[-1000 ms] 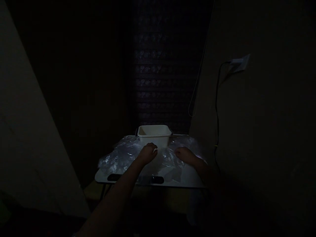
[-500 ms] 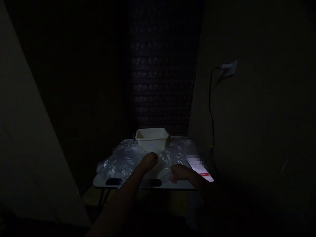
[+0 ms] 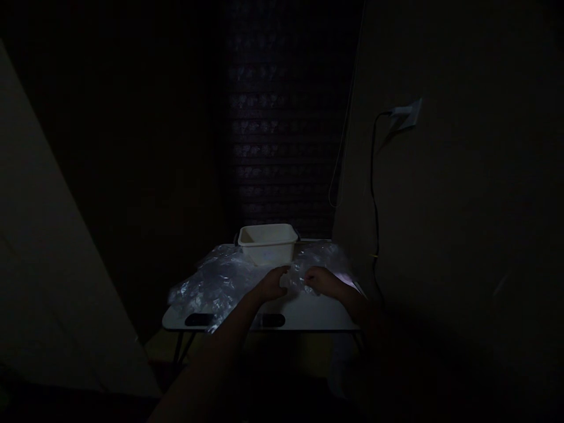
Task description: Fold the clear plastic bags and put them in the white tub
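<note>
My left hand (image 3: 274, 283) is over the table in front of the tub, its thumb and fingers apart with nothing seen between them. My right hand (image 3: 322, 281) is to its right, fingers curled down at crumpled clear plastic (image 3: 315, 258); the dim light hides what the fingertips hold. More clear plastic, like thin bags or film, lies in a large heap (image 3: 207, 285) on the left. Behind both hands stands a cream plastic tub (image 3: 271, 254), with no contents visible.
A white folding table (image 3: 317, 314) with dark slots along its front edge carries everything. A lit phone (image 3: 346, 278) is partly hidden behind my right forearm. On the right wall a black cable (image 3: 374, 194) hangs from a socket (image 3: 409, 114). Dark blinds (image 3: 264, 147) hang behind.
My right hand has moved up and away from the front edge to the plastic, and the whitish film beside it is gone from there. My left hand's fingers have opened.
</note>
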{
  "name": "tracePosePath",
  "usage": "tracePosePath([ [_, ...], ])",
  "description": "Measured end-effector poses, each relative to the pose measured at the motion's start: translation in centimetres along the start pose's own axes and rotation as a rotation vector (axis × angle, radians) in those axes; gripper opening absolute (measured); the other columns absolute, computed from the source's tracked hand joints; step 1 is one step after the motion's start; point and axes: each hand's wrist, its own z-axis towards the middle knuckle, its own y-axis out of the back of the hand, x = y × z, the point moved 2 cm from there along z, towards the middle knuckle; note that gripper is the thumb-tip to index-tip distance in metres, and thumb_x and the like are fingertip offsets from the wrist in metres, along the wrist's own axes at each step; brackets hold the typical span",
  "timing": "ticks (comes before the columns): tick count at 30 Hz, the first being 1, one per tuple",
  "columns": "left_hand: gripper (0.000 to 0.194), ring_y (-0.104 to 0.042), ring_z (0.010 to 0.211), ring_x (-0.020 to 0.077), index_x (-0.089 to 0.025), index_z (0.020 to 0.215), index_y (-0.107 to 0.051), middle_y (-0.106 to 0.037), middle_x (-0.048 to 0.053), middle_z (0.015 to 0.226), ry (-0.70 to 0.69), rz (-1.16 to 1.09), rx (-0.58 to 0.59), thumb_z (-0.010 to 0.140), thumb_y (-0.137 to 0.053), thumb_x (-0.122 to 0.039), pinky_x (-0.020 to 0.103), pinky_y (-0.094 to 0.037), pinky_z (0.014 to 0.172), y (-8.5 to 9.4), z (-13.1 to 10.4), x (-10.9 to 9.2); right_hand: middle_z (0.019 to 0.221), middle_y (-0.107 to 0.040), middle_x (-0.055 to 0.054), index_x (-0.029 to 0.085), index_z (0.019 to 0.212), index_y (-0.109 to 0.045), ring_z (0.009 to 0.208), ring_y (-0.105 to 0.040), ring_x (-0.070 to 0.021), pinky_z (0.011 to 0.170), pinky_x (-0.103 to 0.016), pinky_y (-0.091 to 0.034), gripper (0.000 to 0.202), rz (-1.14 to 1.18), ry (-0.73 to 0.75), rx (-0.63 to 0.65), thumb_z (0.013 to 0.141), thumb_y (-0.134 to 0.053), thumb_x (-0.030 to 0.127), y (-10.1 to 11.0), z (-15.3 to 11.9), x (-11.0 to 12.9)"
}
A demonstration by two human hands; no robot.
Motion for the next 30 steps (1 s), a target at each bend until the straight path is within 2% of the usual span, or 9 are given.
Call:
tracePosePath([
  [2,0.057,-0.042,0.092,0.0146,-0.011,0.105,-0.038,-0.044,0.008,0.105,-0.007,-0.073,-0.008,0.051,-0.055,-0.013,0.025,-0.033,0.078,-0.4,0.3,-0.3,0.066,-0.057,-0.003,0.012,0.062,-0.057,0.064,-0.05,-0.01,0.059,-0.019,-0.036,0.013,0.095,0.015,-0.041,0.062,-0.045,0.017,0.8,0.2,0.4],
  [7,0.045,-0.044,0.09,0.0152,-0.012,0.095,-0.046,-0.049,0.008,0.099,0.042,-0.159,0.012,0.052,-0.057,-0.016,0.026,-0.033,0.078,-0.8,0.8,-0.5,0.064,-0.057,-0.002,0.012,0.063,-0.056,0.064,-0.05,-0.0114,0.059,-0.021,-0.037,0.015,0.34,-0.01,-0.091,0.064,-0.043,0.02,2.3,0.3,1.0],
  [9,0.05,-0.042,0.092,0.0161,-0.011,0.097,-0.045,-0.048,0.008,0.101,0.023,-0.163,-0.024,0.049,-0.059,-0.015,0.026,-0.031,0.079,-0.7,0.9,-0.7,0.063,-0.057,-0.002,0.012,0.062,-0.055,0.063,-0.05,-0.0115,0.059,-0.022,-0.037,0.015,0.424,-0.023,-0.099,0.063,-0.044,0.021,2.6,0.2,1.3],
  [11,0.047,-0.043,0.09,0.0163,-0.012,0.094,-0.048,-0.049,0.007,0.1,0.015,-0.181,-0.061,0.049,-0.059,-0.016,0.026,-0.032,0.078,-0.8,1.0,-0.9,0.062,-0.056,-0.001,0.013,0.061,-0.055,0.062,-0.049,-0.0112,0.059,-0.022,-0.037,0.014,0.51,-0.036,-0.098,0.062,-0.045,0.023,2.8,0.1,1.4],
  [15,0.014,-0.051,0.07,0.0132,-0.012,0.068,-0.056,-0.058,0.003,0.073,0.005,-0.284,-0.024,0.061,-0.048,-0.021,0.024,-0.037,0.064,-1.0,1.4,-1.1,0.058,-0.054,0.0,0.013,0.059,-0.055,0.059,-0.049,-0.0111,0.059,-0.024,-0.036,0.014,0.647,-0.059,-0.111,0.059,-0.049,0.026,2.9,0.1,1.5],
  [20,0.015,-0.05,0.059,0.0109,-0.012,0.058,-0.054,-0.055,0.001,0.059,-0.006,-0.372,-0.119,0.062,-0.045,-0.022,0.021,-0.037,0.057,-0.6,1.8,-0.3,0.062,-0.055,-0.002,0.013,0.061,-0.055,0.062,-0.05,-0.0125,0.061,-0.026,-0.037,0.025,0.718,-0.082,-0.116,0.062,-0.045,0.036,2.9,-0.2,1.1],
  [22,0.014,-0.049,0.056,0.0105,-0.012,0.057,-0.053,-0.054,0.001,0.057,0.009,-0.405,-0.153,0.062,-0.045,-0.022,0.021,-0.037,0.056,-0.3,1.7,0.0,0.07,-0.056,-0.004,0.013,0.069,-0.056,0.068,-0.05,-0.0136,0.063,-0.026,-0.037,0.027,0.679,-0.086,-0.095,0.059,-0.048,0.037,2.7,-0.5,0.7],
  [25,0.014,-0.048,0.055,0.0101,-0.012,0.057,-0.052,-0.053,0.001,0.056,0.028,-0.467,-0.18,0.061,-0.045,-0.023,0.021,-0.037,0.055,0.2,1.6,0.4,0.076,-0.056,-0.003,0.014,0.079,-0.055,0.072,-0.049,-0.0151,0.062,-0.025,-0.037,0.032,0.482,-0.075,-0.034,0.052,-0.056,0.033,1.5,-0.7,-0.3],
  [30,0.016,-0.048,0.053,0.0103,-0.013,0.055,-0.051,-0.052,0.0,0.054,0.09,-0.48,-0.225,0.061,-0.046,-0.027,0.021,-0.036,0.054,0.5,1.6,1.0,0.064,-0.056,-0.002,0.013,0.064,-0.057,0.062,-0.049,-0.0143,0.054,-0.023,-0.035,0.014,0.067,-0.063,0.072,0.056,-0.051,0.022,-0.7,-0.1,-1.9],
])
